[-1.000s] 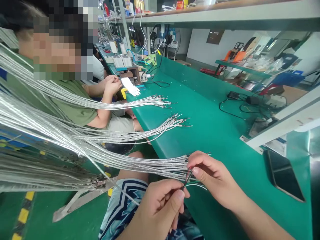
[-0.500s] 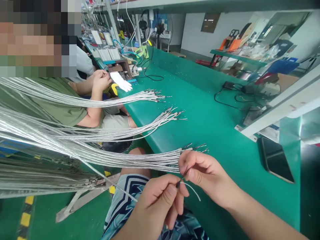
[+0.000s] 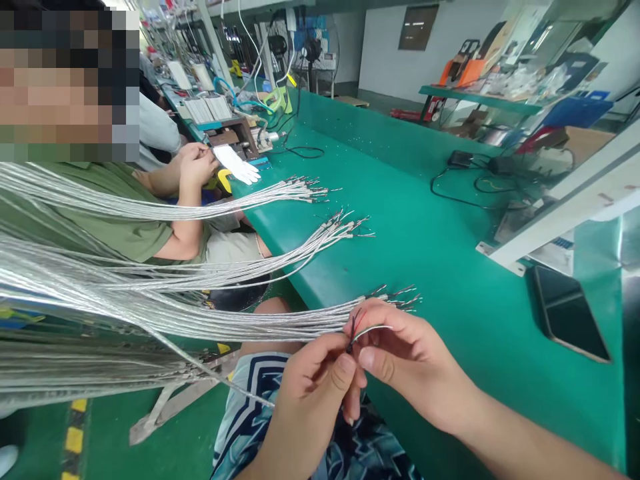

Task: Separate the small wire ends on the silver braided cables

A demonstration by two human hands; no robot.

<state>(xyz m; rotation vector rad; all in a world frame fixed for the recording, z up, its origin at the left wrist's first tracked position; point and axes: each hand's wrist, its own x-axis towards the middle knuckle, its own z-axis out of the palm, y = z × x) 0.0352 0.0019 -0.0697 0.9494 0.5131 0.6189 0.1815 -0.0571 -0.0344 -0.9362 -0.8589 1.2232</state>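
My left hand (image 3: 320, 387) pinches one silvery cable (image 3: 220, 378) close to its end, low over my lap. From its fingertips thin black, red and whitish wires (image 3: 373, 330) fan out. My right hand (image 3: 410, 353) is at these wires, thumb and forefinger apart around them; whether it grips one is hard to tell. Just behind the hands lies a bundle of silvery cables (image 3: 280, 325) with stripped ends on the green bench. Two more bundles, a middle one (image 3: 250, 270) and a far one (image 3: 240, 205), rest with their ends on the bench.
A phone (image 3: 570, 313) lies at the right of the green bench (image 3: 425, 247), near a white metal post (image 3: 565, 213). At the left sits a person in a green shirt (image 3: 100, 220), hands by a white glove (image 3: 235, 164). Black cords (image 3: 470, 187) lie at the back right.
The wires at my fingertips have spread, with red and black ones now pointing up and the whitish one swung upward to the right. My right thumb and forefinger have shifted slightly left.
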